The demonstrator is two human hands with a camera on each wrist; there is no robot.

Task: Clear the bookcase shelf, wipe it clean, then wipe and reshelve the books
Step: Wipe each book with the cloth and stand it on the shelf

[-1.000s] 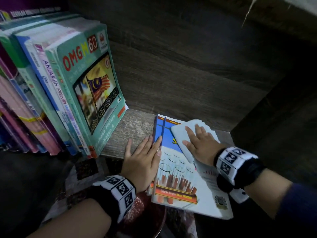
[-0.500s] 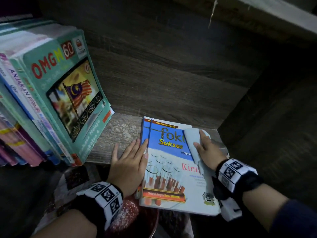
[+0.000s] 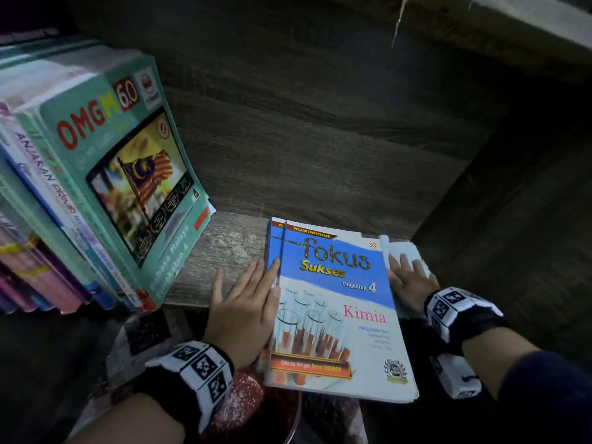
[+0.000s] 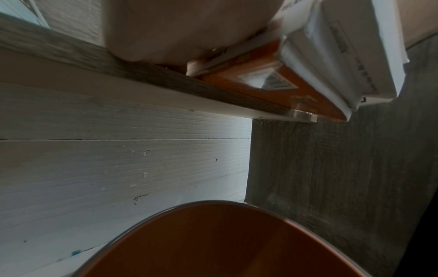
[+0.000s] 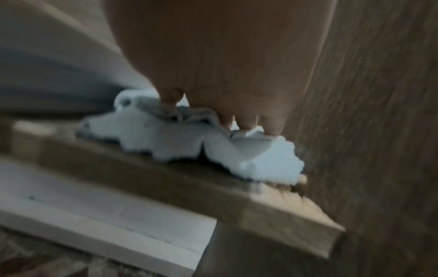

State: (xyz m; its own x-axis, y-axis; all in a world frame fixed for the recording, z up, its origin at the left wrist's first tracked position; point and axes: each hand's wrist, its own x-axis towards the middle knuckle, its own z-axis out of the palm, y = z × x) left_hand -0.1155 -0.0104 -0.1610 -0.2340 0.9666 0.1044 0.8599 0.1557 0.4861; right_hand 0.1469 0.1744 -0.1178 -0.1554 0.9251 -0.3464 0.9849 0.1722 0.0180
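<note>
A blue and white "Fokus Sukses Kimia" book point(image 3: 333, 302) lies flat on another book, on the wooden shelf point(image 3: 224, 248); both overhang the front edge. My left hand point(image 3: 246, 302) lies flat with straight fingers against the stack's left edge; the left wrist view shows that hand point(image 4: 177, 28) beside the stack point(image 4: 331, 56). My right hand point(image 3: 410, 280) presses a white cloth point(image 3: 407, 248) onto the shelf, right of the book. In the blurred right wrist view its fingertips point(image 5: 249, 123) push down on the crumpled cloth point(image 5: 260, 155).
A row of books leans at the left, fronted by a teal "OMG" book point(image 3: 128, 187). The bookcase side panel point(image 3: 512, 219) stands right beside the cloth. A red round bowl point(image 3: 256, 408) sits below the shelf edge, over a patterned mat.
My right hand has slid the cloth rightward off the book cover onto the shelf beside the side panel. My left hand has stayed at the book's left edge.
</note>
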